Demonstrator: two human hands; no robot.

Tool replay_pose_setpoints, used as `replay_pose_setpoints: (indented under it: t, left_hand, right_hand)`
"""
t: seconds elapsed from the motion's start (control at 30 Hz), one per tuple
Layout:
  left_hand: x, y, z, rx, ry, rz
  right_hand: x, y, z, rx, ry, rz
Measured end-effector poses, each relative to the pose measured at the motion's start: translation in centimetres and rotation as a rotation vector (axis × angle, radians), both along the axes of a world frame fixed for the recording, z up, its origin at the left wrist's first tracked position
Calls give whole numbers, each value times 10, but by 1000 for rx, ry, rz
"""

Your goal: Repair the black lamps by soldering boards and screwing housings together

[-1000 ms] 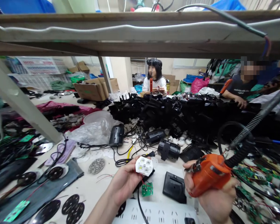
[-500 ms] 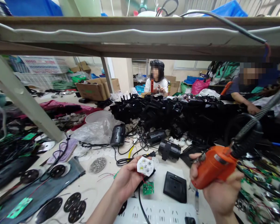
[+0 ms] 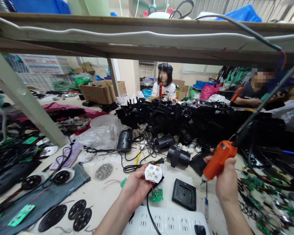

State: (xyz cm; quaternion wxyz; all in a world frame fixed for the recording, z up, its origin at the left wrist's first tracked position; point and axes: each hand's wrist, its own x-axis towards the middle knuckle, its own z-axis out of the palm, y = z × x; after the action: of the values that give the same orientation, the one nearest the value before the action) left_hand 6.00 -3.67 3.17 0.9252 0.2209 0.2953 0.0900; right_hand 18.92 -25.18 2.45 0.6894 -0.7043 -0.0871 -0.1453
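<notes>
My left hand (image 3: 136,188) is closed round a white LED lens module (image 3: 153,173) with several round lenses facing up. A small green circuit board (image 3: 157,195) hangs just below it on thin red wires. In my right hand (image 3: 225,179) is an orange electric screwdriver (image 3: 219,160), tilted with its tip low and to the left, apart from the module. A dark spring-sleeved cord (image 3: 251,120) runs up from its back end. Between the hands lies a black square plate (image 3: 184,195). A thin screwdriver with a blue handle (image 3: 206,209) lies under the electric screwdriver's tip.
Nearest me lies a white power strip (image 3: 166,222). A dish of small screws (image 3: 104,171) stands on the left, near black perforated discs (image 3: 80,215). Circuit boards and loose parts (image 3: 271,202) crowd the right. Black housings (image 3: 178,156) pile up behind. A shelf beam (image 3: 147,40) crosses overhead; two people sit opposite.
My right hand has brought the electric screwdriver up and slightly left, turning its tip downward. My left hand and the LED module have barely moved. The person at the right has shifted an arm.
</notes>
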Motion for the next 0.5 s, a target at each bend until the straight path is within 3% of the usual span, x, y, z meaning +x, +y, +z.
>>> replay_pose_setpoints:
  t: [0.07, 0.17, 0.23, 0.3, 0.4, 0.5]
  left_hand:
    - [0, 0, 0, -12, 16, 4]
    - [1, -1, -1, -20, 28, -1]
    - [1, -3, -1, -14, 20, -15]
    - [1, -5, 0, -4, 0, -39]
    - [2, -10, 0, 24, -50, -85]
    - [3, -15, 0, 71, -106, -129]
  right_hand:
    - [-7, -4, 6, -152, -53, -76]
    - [-25, -5, 17, -338, -283, -316]
    - [-41, 0, 22, -385, -469, -326]
    - [-53, 10, 22, -473, -553, -22]
    - [-60, 28, 15, -558, -465, 511]
    - [-58, 41, 7, -548, -358, 714]
